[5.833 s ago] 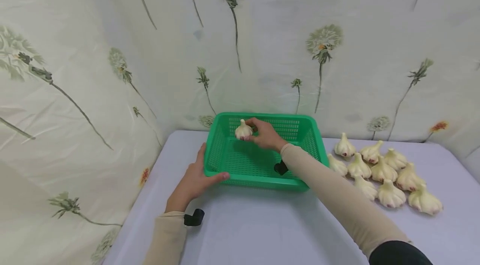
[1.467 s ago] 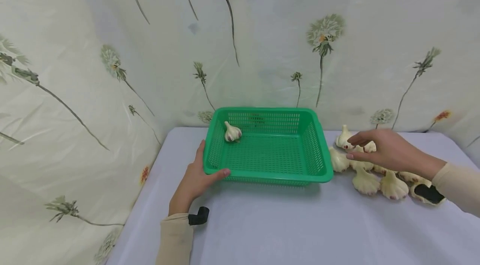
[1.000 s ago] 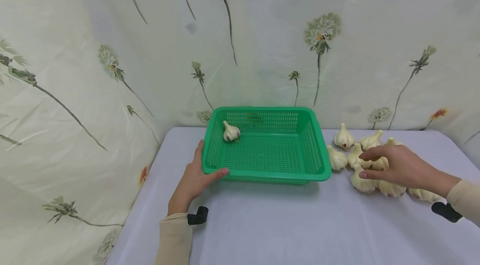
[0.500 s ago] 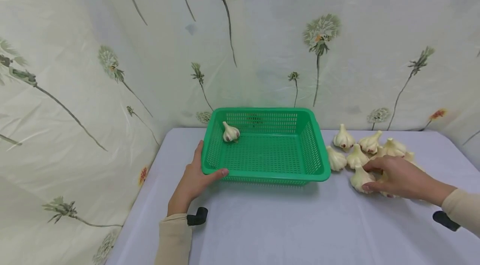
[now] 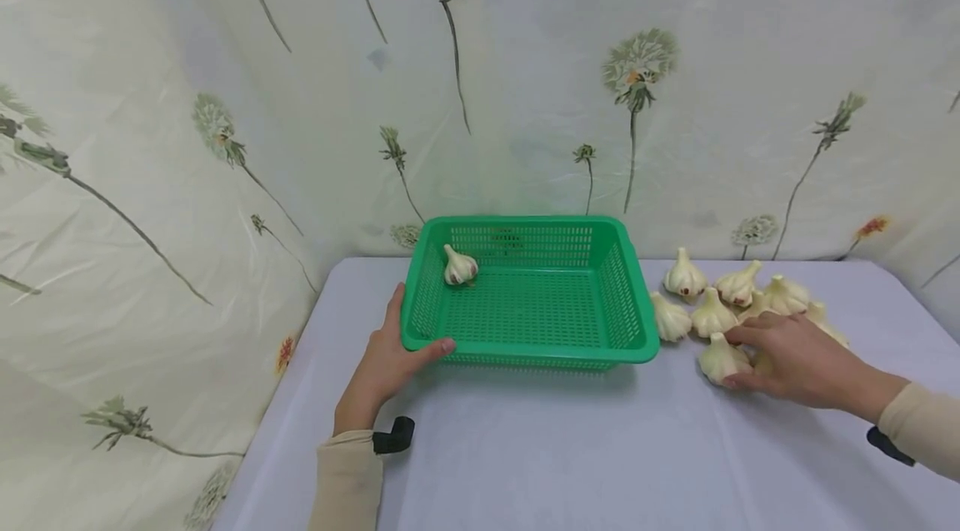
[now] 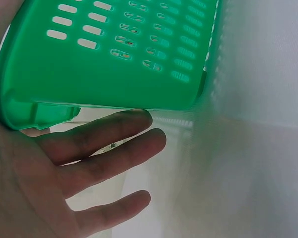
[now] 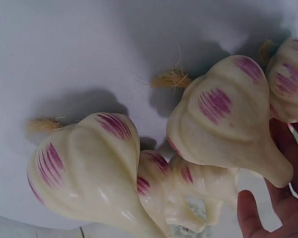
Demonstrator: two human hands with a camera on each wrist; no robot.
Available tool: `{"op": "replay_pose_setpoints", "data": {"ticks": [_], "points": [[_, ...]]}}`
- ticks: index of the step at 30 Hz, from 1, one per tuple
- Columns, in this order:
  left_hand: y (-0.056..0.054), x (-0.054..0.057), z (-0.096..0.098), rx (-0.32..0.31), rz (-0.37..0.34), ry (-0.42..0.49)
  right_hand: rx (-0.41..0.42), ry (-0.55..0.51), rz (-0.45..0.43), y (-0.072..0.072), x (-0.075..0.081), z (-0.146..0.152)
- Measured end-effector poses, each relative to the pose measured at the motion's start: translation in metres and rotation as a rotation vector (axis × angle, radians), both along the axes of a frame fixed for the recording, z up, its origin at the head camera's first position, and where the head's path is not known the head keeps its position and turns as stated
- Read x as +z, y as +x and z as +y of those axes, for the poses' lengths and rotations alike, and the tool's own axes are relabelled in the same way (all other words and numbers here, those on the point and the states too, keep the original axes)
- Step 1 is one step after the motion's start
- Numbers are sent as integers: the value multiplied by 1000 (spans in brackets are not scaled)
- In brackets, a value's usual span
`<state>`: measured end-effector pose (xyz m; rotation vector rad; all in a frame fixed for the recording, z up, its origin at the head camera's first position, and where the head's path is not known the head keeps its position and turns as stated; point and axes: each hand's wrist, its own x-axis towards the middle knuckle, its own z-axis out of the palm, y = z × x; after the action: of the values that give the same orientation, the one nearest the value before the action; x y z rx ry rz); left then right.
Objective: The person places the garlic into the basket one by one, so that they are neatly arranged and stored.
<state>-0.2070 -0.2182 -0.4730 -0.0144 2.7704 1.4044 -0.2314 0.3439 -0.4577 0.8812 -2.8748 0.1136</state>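
A green plastic basket [image 5: 532,353] with slotted walls stands at the middle of the table. My left hand [image 5: 390,360] rests at its front left corner, thumb over the front rim and the other fingers along the side. In the left wrist view several fingers [image 6: 109,166] lie straight beside the basket wall. One garlic bulb [image 5: 460,268] lies inside at the back left. Over the pile at the right, my right hand [image 5: 798,360] pinches a garlic bulb [image 5: 722,360] at the pile's front left between thumb and fingers. The hand hides part of this bulb and others behind it.
Several garlic bulbs [image 5: 712,313] stand close together right of the basket, the nearest almost touching its wall. In the right wrist view, bulbs [image 7: 223,114] with purple streaks crowd beside the fingers. A white cloth covers the table [image 5: 555,456]; a flower-printed curtain [image 5: 525,97] hangs behind.
A garlic bulb went from my right hand into the basket's back left. The right hand then moved right to the pile, lowered, and closed on another bulb. The left hand stays at the basket corner.
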Motion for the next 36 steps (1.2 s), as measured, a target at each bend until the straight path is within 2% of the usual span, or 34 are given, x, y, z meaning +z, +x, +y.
{"op": "replay_pose_setpoints", "data": {"ticks": [12, 19, 25, 30, 36], "points": [[-1, -2, -1, -1, 18, 0, -80, 62, 30, 7, -7, -2], [0, -1, 0, 5, 8, -4, -77, 62, 50, 8, -7, -4], [0, -1, 1, 6, 9, -9, -69, -7, 75, 6, -3, -4], [0, -1, 0, 7, 19, -10, -30, -93, 113, 5, -1, -6], [0, -2, 0, 2, 23, 0, -71, -129, 46, 7, 9, -15]]}}
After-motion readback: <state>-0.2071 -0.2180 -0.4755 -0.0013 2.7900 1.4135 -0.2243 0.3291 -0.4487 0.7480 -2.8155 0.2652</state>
